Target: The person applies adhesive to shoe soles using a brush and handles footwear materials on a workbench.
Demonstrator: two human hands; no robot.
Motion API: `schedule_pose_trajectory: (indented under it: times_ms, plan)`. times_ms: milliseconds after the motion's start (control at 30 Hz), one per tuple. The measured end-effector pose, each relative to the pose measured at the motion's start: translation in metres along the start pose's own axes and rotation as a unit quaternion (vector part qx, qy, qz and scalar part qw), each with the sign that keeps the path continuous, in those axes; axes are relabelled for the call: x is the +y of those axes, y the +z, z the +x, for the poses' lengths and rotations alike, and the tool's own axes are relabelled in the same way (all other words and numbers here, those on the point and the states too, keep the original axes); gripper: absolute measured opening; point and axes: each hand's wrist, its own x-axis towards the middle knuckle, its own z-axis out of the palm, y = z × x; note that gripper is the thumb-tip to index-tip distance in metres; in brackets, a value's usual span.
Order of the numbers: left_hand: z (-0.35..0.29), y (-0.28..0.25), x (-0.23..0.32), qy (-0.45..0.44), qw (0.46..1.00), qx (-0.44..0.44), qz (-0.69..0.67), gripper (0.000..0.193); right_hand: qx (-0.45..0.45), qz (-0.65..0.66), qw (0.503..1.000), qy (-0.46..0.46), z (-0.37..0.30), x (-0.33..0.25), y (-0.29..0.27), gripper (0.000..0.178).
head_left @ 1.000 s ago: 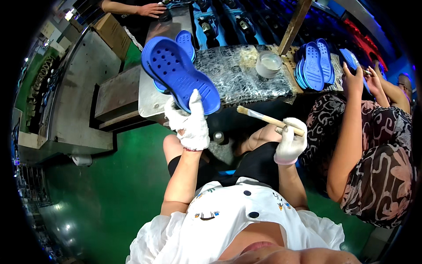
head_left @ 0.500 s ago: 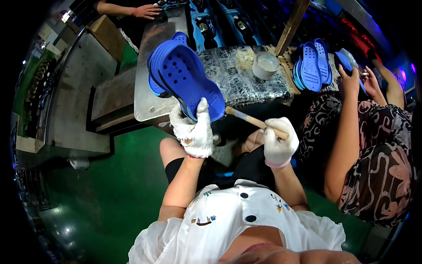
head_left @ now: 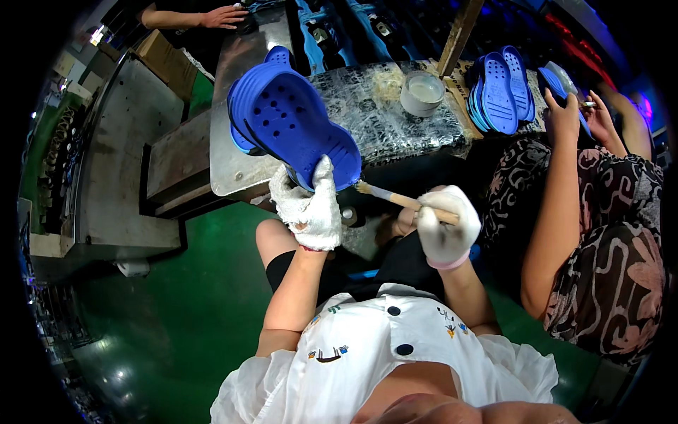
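Observation:
My left hand [head_left: 308, 208], in a white knitted glove, grips the heel end of a blue shoe sole [head_left: 296, 124] with holes in its toe part. The thumb lies on the sole's inner face, and the other fingers are behind it. More blue layers show along its left edge; whether they are held too I cannot tell. In my gloved right hand [head_left: 449, 225] is a wooden-handled brush [head_left: 397, 197]. Its bristles are at the right rim of the heel, touching or very close. Behind the held sole, other blue soles [head_left: 278, 55] rest on the metal table end.
A round white tub [head_left: 422, 94] stands on the plastic-wrapped worktop [head_left: 353, 116], beside an upright post [head_left: 462, 37]. Stacked blue soles [head_left: 498, 95] lie farther right. A co-worker's hands [head_left: 563, 113] hold a blue piece there. Another person's hand [head_left: 223, 17] is at the far left.
The brush has swung lower along the heel's right rim, its handle now flatter. My left hand and the sole have shifted only slightly.

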Motion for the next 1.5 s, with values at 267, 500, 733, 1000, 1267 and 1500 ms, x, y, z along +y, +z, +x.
schedule_pose_trajectory:
  times_ms: [267,500,733,1000,1267,1500]
  plan:
    - [-0.005,-0.002,0.002,-0.048,0.998,-0.001,-0.035,0.045,0.023,-0.047,0.999,0.012,0.003,-0.005,-0.004,0.016]
    - [-0.004,-0.002,0.005,-0.058,0.998,-0.031,0.015,0.047,0.006,-0.02,0.999,0.041,0.005,-0.01,0.002,0.016]
    - [0.039,-0.004,0.051,-0.196,0.953,-0.096,-0.208,0.027,0.167,0.081,0.961,0.204,-0.018,0.014,-0.012,0.008]
    - [0.033,0.028,0.068,-0.265,0.918,-0.16,-0.249,0.023,0.07,0.153,0.854,0.493,-0.137,0.105,0.022,0.007]
    - [-0.02,0.118,0.09,-0.216,0.841,-0.497,-0.011,0.043,-0.01,-0.033,0.889,0.456,-0.133,0.118,0.027,0.014]
    - [-0.034,0.258,0.061,-0.139,0.882,-0.451,0.016,0.056,-0.037,-0.038,0.886,0.461,-0.144,0.129,0.029,0.021]
